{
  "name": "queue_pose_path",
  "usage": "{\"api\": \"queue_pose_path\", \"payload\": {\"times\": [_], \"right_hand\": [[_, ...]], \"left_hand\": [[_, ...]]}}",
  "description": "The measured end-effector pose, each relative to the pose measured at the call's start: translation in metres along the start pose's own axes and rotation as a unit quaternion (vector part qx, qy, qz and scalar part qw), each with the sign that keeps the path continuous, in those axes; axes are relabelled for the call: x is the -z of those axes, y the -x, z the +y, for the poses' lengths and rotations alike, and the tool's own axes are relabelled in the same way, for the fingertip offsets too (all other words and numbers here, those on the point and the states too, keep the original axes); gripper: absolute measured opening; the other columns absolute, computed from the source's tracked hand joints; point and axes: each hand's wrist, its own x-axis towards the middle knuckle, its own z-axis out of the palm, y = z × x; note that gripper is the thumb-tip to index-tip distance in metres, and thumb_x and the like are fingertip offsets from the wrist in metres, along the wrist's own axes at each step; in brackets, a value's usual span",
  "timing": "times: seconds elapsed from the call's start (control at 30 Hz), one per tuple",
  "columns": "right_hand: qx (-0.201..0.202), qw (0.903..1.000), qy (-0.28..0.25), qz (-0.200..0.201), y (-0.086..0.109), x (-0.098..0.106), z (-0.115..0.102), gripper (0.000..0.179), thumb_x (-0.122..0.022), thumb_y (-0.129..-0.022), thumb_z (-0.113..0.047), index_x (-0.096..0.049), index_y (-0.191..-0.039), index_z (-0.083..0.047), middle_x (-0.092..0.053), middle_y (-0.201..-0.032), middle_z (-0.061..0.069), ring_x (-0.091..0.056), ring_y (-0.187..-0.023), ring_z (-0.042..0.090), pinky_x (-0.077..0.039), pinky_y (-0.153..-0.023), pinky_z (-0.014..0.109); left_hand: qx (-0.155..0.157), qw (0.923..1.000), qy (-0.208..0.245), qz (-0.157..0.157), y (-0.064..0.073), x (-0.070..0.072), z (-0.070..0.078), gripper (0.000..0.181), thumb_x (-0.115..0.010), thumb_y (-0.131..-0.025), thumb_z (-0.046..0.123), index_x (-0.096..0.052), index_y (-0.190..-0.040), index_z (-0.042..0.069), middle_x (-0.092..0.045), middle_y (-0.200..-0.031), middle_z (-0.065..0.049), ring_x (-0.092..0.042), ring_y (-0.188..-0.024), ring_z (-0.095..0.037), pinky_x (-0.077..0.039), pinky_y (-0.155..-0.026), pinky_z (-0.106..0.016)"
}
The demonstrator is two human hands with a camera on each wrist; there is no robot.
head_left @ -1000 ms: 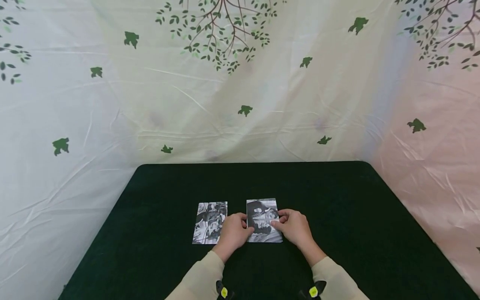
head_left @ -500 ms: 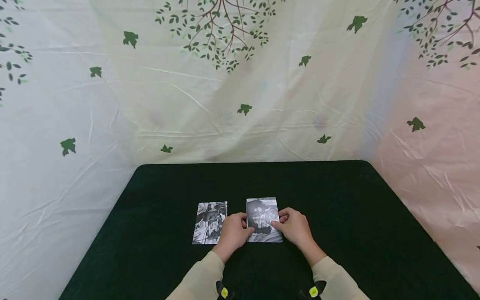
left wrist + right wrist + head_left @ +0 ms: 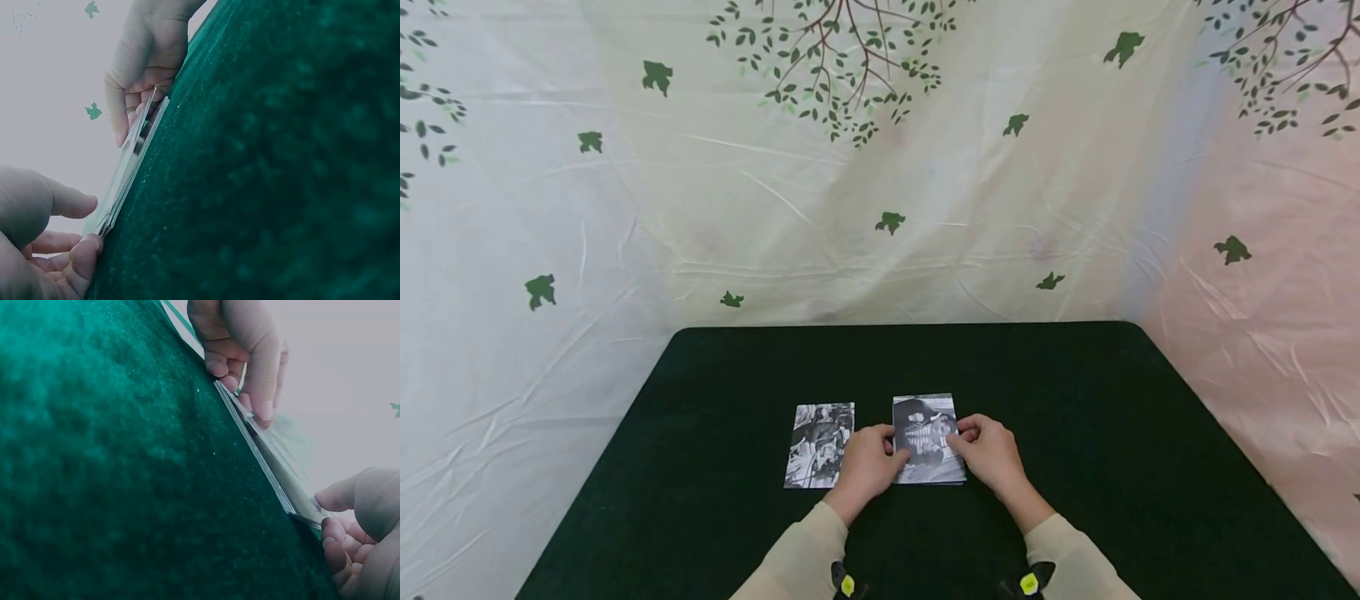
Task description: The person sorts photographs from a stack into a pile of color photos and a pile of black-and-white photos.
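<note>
Remotely, I logged one rectangular stack of black-and-white paper cards [image 3: 928, 454], near six o'clock in my head view; bare left hand [image 3: 869, 460] gripped its nine-o'clock edge, bare right hand [image 3: 991, 454] pinched the top card [image 3: 923, 417] at three. Judged light, flexible, slippery; best taken by edges.

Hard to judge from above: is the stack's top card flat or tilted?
Tilted: in the right wrist view, the top card rises from the stack, the gap widest at the right hand.
</note>
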Motion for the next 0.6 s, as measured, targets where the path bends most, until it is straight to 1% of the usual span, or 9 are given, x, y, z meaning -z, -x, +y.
{"api": "queue_pose_path", "payload": {"times": [0.23, 0.33, 0.5, 0.6], "right_hand": [[0.0, 0.9997, -0.012, 0.021, -0.003, -0.002, -0.002, 0.018, -0.069, -0.087, -0.02, -0.067, -0.099, -0.006, -0.06, -0.082, 0.004, -0.055, -0.071, 0.018, -0.045, -0.06, 0.03], [-0.006, 0.9995, -0.021, 0.023, -0.006, -0.004, -0.002, 0.017, -0.068, -0.089, -0.021, -0.067, -0.099, -0.007, -0.06, -0.083, 0.004, -0.055, -0.071, 0.018, -0.046, -0.06, 0.03], [-0.01, 0.9992, -0.032, 0.022, -0.008, -0.006, -0.002, 0.016, -0.067, -0.09, -0.02, -0.067, -0.099, -0.007, -0.06, -0.082, 0.004, -0.054, -0.07, 0.018, -0.046, -0.059, 0.03], [-0.013, 0.9988, -0.041, 0.022, -0.008, -0.005, -0.002, 0.016, -0.067, -0.089, -0.02, -0.067, -0.099, -0.007, -0.06, -0.082, 0.005, -0.054, -0.07, 0.018, -0.045, -0.058, 0.03]], "left_hand": [[-0.02, 0.9997, 0.008, 0.012, -0.006, 0.002, -0.003, 0.035, -0.071, -0.086, 0.019, -0.066, -0.114, -0.002, -0.056, -0.076, 0.0, -0.049, -0.068, -0.014, -0.041, -0.059, -0.029], [-0.026, 0.9994, 0.015, 0.019, -0.009, 0.003, -0.004, 0.033, -0.071, -0.086, 0.017, -0.066, -0.113, -0.002, -0.056, -0.075, 0.0, -0.049, -0.065, -0.013, -0.042, -0.058, -0.028], [-0.023, 0.9988, 0.031, 0.031, -0.011, 0.003, -0.005, 0.031, -0.069, -0.086, 0.013, -0.066, -0.112, -0.003, -0.058, -0.071, 0.001, -0.051, -0.059, -0.011, -0.043, -0.053, -0.026], [-0.024, 0.9983, 0.037, 0.04, -0.011, 0.003, -0.004, 0.029, -0.069, -0.086, 0.012, -0.067, -0.111, -0.003, -0.059, -0.071, 0.001, -0.052, -0.059, -0.01, -0.044, -0.053, -0.026]]}}
